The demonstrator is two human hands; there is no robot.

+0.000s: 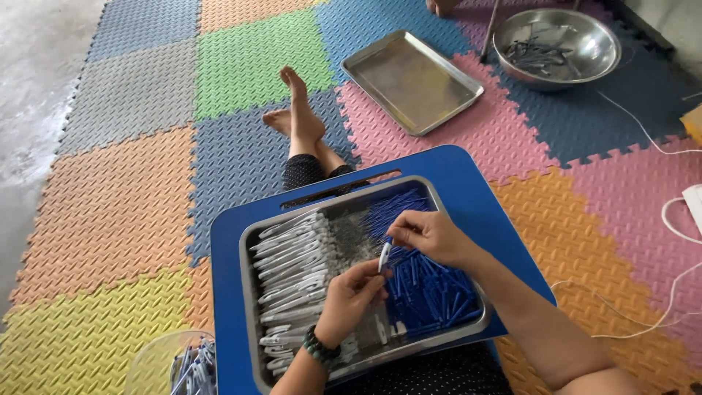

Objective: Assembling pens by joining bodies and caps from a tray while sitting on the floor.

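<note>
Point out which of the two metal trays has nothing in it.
The flat steel tray lying on the pink and blue foam mat beyond the feet is bare. The other tray, on the blue lap desk under both hands, is packed with white and blue pen parts.

The floor was covered in those interlocking foam mats (131,212), squares in yellow, orange, blue, green, grey and pink. Bare concrete (33,80) showed at the far left. Sitting right on the mats were an empty metal tray (412,80), a round steel bowl (557,45) with dark small parts inside, some white cord (662,150) off to the right, and a clear container (172,358) at the bottom left with pens in it.
</note>
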